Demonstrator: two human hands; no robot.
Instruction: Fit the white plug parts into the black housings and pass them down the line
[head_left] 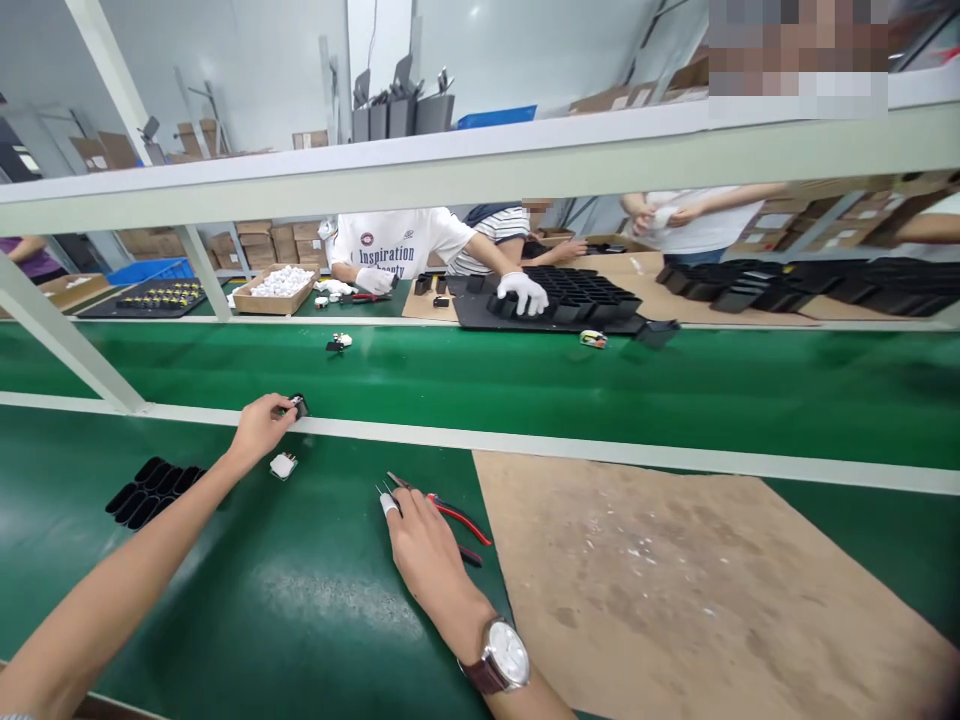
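Green matting covers your worktop, and beyond its pale rail a green conveyor belt runs across the view under a white shelf frame. Your left hand reaches out toward 11 o'clock, and its fingers are pinched narrow on a small black part held right at the rail. Just below that hand, at about 5 o'clock from it, a small white part lies on the matting, near but not touching. At 9 o'clock from the white part sits a black moulded tray with rows of empty pockets. Your right hand, wearing a wristwatch, lies near the middle of the worktop with its fingers closed round red-handled cutters; the tool's metal tips poke out at 11 o'clock beside a white-taped fingertip. At 3 o'clock from that hand a brown cardboard sheet covers the matting. On the belt, a small black-and-white piece lies at 12 o'clock from your left hand, and another small piece lies further right. Across the belt, a person's white-gloved hand rests on a large black tray, and a cardboard box of white parts stands at 10 o'clock.
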